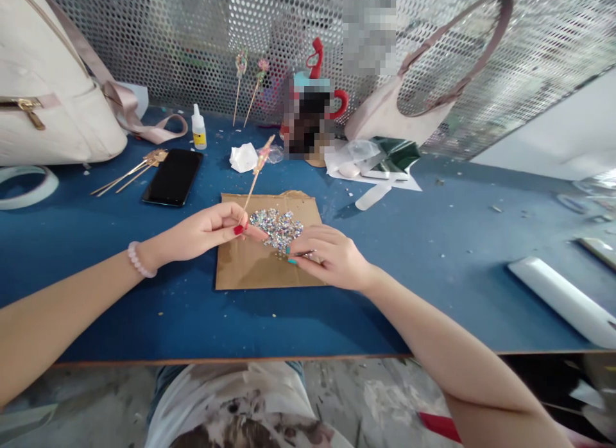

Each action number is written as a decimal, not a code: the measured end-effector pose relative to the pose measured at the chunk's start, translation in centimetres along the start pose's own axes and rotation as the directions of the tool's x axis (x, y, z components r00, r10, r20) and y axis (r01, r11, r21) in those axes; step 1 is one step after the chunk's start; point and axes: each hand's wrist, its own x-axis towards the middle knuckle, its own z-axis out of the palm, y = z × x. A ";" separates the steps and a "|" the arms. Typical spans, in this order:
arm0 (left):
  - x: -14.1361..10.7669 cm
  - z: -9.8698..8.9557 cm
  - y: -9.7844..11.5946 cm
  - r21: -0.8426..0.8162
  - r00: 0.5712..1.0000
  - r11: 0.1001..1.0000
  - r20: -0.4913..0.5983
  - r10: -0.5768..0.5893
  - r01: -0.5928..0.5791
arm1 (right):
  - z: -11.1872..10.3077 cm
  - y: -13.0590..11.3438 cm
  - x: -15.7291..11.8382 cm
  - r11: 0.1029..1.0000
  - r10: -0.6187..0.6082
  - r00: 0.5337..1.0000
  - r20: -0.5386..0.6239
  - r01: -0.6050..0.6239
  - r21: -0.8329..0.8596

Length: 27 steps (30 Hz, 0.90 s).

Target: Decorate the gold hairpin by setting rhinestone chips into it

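My left hand pinches the lower end of a thin stick, which leans up and to the right with a pinkish decorated tip. Under both hands lies a piece of brown cardboard. A pile of small shiny rhinestones is spread on it, between the hands. At the pile's right edge, my right hand is closed around a slim dark tool that looks like tweezers. Whether the tool's tips hold a stone is too small to tell.
Left of the cardboard lie a black phone, several decorated sticks and a tape roll. A glue bottle, crumpled tissue and red-handled cup stand behind. Bags flank the back; a white case lies right.
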 end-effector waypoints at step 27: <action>0.3 -0.3 -0.5 0.172 0.999 0.985 -0.039 -0.009 0.015 | 0.2 -0.2 0.0 0.999 -0.023 1.000 -0.004 0.023 0.034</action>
